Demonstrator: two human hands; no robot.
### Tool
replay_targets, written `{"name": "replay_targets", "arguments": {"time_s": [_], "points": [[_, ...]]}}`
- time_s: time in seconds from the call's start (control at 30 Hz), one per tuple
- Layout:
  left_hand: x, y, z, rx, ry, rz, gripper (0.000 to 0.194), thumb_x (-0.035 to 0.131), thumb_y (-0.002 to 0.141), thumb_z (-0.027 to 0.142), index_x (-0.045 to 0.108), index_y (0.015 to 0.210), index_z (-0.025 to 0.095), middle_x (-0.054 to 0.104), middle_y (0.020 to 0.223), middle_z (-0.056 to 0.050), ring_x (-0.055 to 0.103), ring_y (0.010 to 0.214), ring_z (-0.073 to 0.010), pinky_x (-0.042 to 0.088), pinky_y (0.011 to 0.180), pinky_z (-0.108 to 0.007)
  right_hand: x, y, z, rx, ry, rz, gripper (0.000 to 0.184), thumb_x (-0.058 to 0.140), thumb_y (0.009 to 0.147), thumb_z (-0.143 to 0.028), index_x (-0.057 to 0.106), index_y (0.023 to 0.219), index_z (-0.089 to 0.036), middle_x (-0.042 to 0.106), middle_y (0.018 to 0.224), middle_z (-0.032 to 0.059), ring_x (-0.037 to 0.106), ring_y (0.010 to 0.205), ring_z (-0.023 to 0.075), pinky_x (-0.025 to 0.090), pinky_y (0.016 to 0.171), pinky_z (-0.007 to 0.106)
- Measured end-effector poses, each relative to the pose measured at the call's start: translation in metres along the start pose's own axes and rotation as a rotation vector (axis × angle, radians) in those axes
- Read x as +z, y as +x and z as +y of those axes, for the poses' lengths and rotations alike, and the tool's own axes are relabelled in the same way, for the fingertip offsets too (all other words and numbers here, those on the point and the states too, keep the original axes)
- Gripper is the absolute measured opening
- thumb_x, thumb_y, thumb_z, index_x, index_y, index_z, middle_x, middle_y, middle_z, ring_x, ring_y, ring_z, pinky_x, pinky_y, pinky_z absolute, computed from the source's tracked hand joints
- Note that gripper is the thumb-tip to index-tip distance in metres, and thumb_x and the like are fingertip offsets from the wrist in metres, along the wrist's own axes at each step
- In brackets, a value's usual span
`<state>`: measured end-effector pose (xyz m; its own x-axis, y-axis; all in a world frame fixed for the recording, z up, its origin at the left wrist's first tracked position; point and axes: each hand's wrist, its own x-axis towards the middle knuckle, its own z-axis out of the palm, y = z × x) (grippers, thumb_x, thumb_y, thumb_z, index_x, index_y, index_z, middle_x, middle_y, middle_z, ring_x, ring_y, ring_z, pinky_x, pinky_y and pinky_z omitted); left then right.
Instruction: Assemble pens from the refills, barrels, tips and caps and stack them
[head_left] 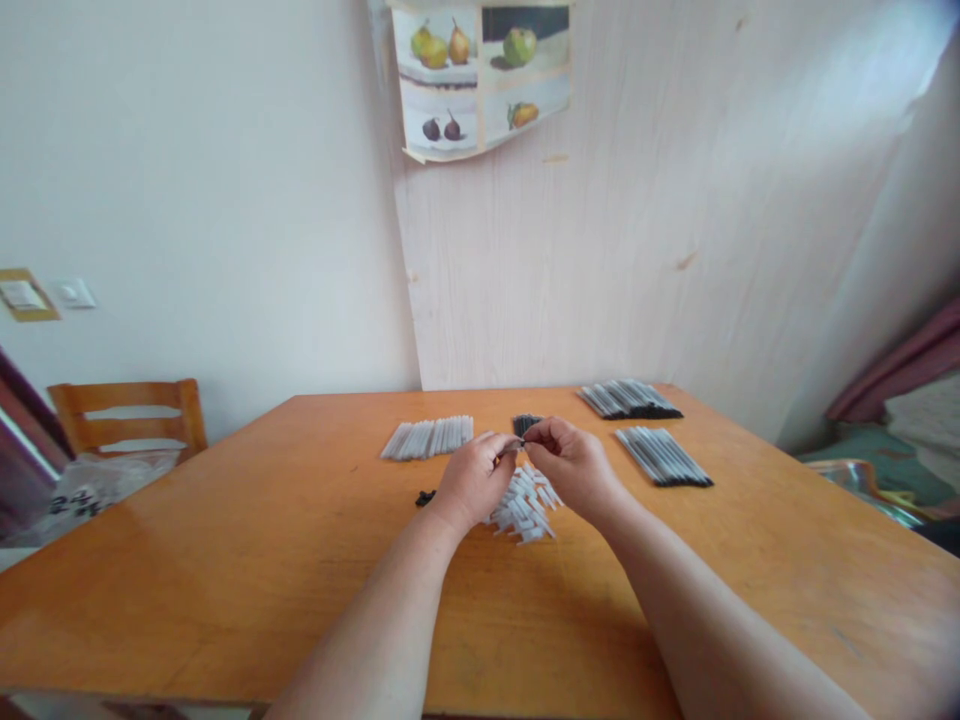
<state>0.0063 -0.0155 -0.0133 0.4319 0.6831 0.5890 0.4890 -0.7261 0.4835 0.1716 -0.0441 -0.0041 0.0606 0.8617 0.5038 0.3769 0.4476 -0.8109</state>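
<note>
My left hand and my right hand meet over the middle of the table, both with fingers closed in a pinch. Between their fingertips is a small thin piece with a dark end; its exact kind is too small to make out. Below the hands lies a loose pile of short white plastic pieces. Just behind them is a row of black sticks, partly hidden by my right hand. A few small black parts lie beside my left wrist.
On the wooden table, a row of clear tubes lies left of the hands. Two rows of pen-like tubes with black ends, a far row and a nearer row, lie to the right. A wooden chair stands at left.
</note>
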Motion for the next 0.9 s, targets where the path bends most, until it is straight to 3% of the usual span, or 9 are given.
{"name": "replay_targets", "arguments": {"time_s": [0.43,0.67,0.9], "points": [[-0.0016,0.0,0.0038,0.019,0.059,-0.043,0.025,0.045,0.093,0.025,0.069,0.097,0.021,0.067,0.089,-0.005,0.061,0.084,-0.0167,0.046,0.075,-0.027,-0.0001,-0.0004,0.002,-0.01,-0.06,-0.057,0.012,0.055,0.074,-0.025,0.064,0.081,-0.019,0.061,0.068,-0.0007,0.053,0.062,0.0133,0.04,0.058,0.025],[-0.0009,0.0001,0.0025,0.009,0.047,-0.03,0.027,0.044,0.092,0.024,0.069,0.105,0.021,0.068,0.095,-0.006,0.062,0.088,-0.0171,0.047,0.078,-0.028,-0.0034,0.001,-0.0017,0.086,0.162,-0.105,0.02,0.061,0.071,-0.029,0.062,0.088,-0.018,0.062,0.074,0.0004,0.055,0.066,0.0133,0.043,0.06,0.025],[-0.001,0.0,0.0039,0.013,0.081,-0.039,0.023,0.045,0.091,0.023,0.068,0.089,0.021,0.066,0.086,-0.004,0.06,0.081,-0.0159,0.044,0.071,-0.026,-0.0063,-0.0001,0.0005,0.116,0.123,-0.155,0.017,0.06,0.075,-0.029,0.064,0.086,-0.017,0.061,0.068,-0.0006,0.054,0.062,0.0129,0.042,0.058,0.025]]}}
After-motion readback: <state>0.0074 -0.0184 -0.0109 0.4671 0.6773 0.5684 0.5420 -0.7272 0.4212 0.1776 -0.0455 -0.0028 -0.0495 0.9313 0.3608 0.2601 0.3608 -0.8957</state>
